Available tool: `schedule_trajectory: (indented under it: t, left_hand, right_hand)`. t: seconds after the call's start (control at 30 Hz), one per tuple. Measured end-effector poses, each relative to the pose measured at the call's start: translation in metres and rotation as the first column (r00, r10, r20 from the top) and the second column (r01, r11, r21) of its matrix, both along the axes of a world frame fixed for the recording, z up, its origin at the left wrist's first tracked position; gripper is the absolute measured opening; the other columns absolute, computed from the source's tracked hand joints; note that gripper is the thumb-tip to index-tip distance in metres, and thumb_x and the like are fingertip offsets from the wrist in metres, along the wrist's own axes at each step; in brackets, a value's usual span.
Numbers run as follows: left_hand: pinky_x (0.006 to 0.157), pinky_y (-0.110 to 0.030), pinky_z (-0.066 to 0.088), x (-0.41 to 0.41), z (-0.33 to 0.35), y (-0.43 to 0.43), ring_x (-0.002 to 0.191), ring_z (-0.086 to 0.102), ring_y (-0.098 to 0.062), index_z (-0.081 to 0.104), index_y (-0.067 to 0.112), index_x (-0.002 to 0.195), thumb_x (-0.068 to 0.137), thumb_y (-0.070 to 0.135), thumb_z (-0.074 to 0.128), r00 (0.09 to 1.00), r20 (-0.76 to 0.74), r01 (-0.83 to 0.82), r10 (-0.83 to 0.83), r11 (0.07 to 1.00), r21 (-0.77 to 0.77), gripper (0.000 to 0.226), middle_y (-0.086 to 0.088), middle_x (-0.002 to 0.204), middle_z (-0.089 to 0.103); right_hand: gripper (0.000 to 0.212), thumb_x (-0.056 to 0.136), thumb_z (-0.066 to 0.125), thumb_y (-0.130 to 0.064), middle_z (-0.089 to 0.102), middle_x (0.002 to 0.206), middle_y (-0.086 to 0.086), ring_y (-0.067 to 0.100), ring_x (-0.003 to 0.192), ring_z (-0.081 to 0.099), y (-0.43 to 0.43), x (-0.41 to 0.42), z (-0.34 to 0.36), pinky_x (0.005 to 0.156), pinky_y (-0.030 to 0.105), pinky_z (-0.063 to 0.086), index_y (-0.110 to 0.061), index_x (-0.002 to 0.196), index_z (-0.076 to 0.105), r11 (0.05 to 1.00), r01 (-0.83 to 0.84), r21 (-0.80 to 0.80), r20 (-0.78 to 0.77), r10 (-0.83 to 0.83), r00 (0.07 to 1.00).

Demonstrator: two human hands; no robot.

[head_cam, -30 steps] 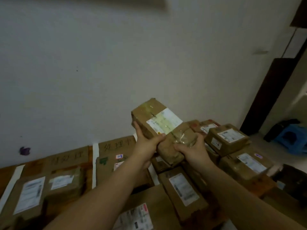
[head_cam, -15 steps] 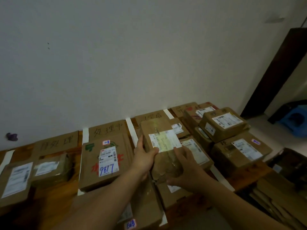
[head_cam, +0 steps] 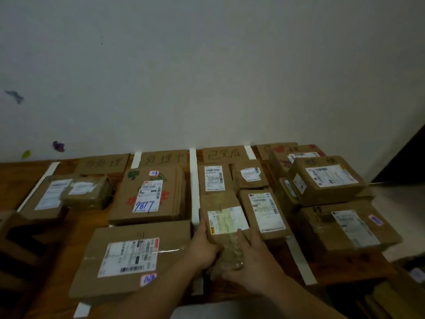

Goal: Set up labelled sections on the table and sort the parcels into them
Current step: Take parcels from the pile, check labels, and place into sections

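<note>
A brown taped parcel [head_cam: 224, 217] with a white and yellow label lies low in the third section of the wooden table [head_cam: 69, 229]. My left hand [head_cam: 203, 245] grips its left edge. My right hand [head_cam: 249, 265] holds its near end, fingers lying over the clear tape. White tape strips [head_cam: 193, 180] divide the table into sections. Handwritten cardboard signs [head_cam: 164, 158] stand at the back of each. Three other parcels [head_cam: 264, 212] lie in the same section.
Two flat boxes [head_cam: 149, 194] fill the second section and two small parcels [head_cam: 85, 189] sit in the first. Stacked boxes [head_cam: 326, 180] crowd the right end. The white wall [head_cam: 207, 77] runs behind the table. More cardboard lies on the floor at the lower right.
Both hands have brought the parcel down from chest height onto the table in the third section. The view has tilted down and left.
</note>
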State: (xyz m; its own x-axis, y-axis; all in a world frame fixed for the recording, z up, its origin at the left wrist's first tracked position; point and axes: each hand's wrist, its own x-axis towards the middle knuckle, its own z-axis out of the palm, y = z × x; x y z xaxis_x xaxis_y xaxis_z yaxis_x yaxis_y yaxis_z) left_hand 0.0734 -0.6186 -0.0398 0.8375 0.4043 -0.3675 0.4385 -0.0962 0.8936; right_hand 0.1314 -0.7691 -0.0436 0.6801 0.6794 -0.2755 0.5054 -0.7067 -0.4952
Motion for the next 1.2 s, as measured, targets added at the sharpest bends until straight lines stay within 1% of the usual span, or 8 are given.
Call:
schedule_trajectory:
  t: [0.23,0.33,0.43,0.53,0.67,0.83,1.0,1.2]
  left_hand:
    - [0.09,-0.004,0.037,0.009,-0.011,-0.018,0.127,0.048,-0.01,0.035,0.024,0.137,0.093,0.013,0.056,0.999,-0.031,0.043,-0.038,0.985,0.17,0.051,0.007,0.13,0.052]
    - [0.103,-0.018,0.032,0.009,-0.009,-0.013,0.131,0.043,-0.014,0.022,0.023,0.145,0.091,0.013,0.054,0.971,-0.178,0.214,-0.162,0.919,0.331,0.064,0.001,0.144,0.042]
    - [0.109,-0.032,0.032,0.009,0.009,-0.003,0.135,0.037,-0.02,0.022,0.023,0.148,0.091,0.023,0.055,0.91,-0.342,0.385,-0.236,0.786,0.483,0.065,-0.001,0.151,0.032]
    - [0.117,-0.04,0.016,0.001,0.038,0.021,0.145,0.014,-0.024,0.019,0.026,0.149,0.093,0.032,0.053,0.894,-0.387,0.428,-0.225,0.681,0.594,0.067,-0.002,0.158,0.017]
    - [0.119,-0.042,0.012,-0.038,0.078,0.084,0.147,0.005,-0.023,0.016,0.026,0.15,0.092,0.042,0.051,0.923,-0.377,0.341,-0.076,0.617,0.71,0.07,0.001,0.159,0.01]
    - [0.116,-0.035,0.017,-0.13,0.147,0.176,0.145,0.013,-0.022,0.021,0.02,0.15,0.092,0.041,0.054,0.954,-0.272,0.138,0.129,0.615,0.777,0.069,-0.002,0.157,0.017]
    - [0.117,-0.035,0.009,-0.268,0.194,0.275,0.147,0.003,-0.025,0.015,0.022,0.151,0.092,0.044,0.053,0.919,-0.217,-0.025,0.33,0.599,0.801,0.073,-0.005,0.159,0.007]
    - [0.114,-0.037,0.026,-0.436,0.215,0.369,0.145,0.015,-0.024,0.019,0.028,0.15,0.09,0.045,0.056,0.811,-0.148,-0.288,0.566,0.606,0.741,0.073,-0.001,0.159,0.01]
  right_hand:
    - [0.112,0.073,0.061,-0.068,-0.009,0.157,0.008,0.027,0.141,0.006,-0.001,-0.003,-0.028,0.115,0.033,0.018,-0.023,0.153,-0.003,0.992,0.025,-0.122,0.028,-0.022,0.999]
    - [0.109,0.074,0.058,-0.07,-0.014,0.158,0.011,0.031,0.145,-0.004,0.001,-0.003,-0.025,0.115,0.041,0.015,-0.023,0.153,-0.001,0.98,0.014,-0.2,0.081,0.002,0.997]
    - [0.107,0.068,0.049,-0.082,-0.003,0.158,0.008,0.032,0.144,0.001,0.005,0.008,-0.007,0.114,0.047,0.014,-0.024,0.15,0.013,0.962,-0.027,-0.273,0.096,0.055,0.994]
    - [0.094,0.072,0.047,-0.08,0.008,0.158,0.007,0.031,0.143,0.009,0.025,0.019,0.029,0.114,0.05,0.013,-0.028,0.147,0.024,0.962,-0.086,-0.26,0.108,0.118,0.987]
    - [0.07,0.08,0.052,-0.067,0.03,0.15,0.004,0.027,0.137,0.027,0.079,0.017,0.085,0.11,0.047,0.029,-0.032,0.138,0.037,0.976,-0.19,-0.11,0.187,0.208,0.96]
    - [0.08,0.078,0.047,-0.071,0.039,0.146,0.007,0.029,0.13,0.037,0.181,-0.017,0.144,0.105,0.038,0.036,-0.027,0.144,0.033,0.929,-0.346,-0.134,0.298,0.371,0.88]
    - [0.077,0.08,0.047,-0.07,0.044,0.137,0.007,0.028,0.122,0.044,0.29,-0.097,0.187,0.097,0.038,0.041,-0.025,0.141,0.039,0.892,-0.434,-0.125,0.325,0.45,0.832]
    - [0.081,0.08,0.05,-0.07,0.038,0.143,0.01,0.03,0.128,0.04,0.414,-0.217,0.207,0.103,0.041,0.039,-0.023,0.144,0.034,0.863,-0.498,-0.082,0.295,0.498,0.815]
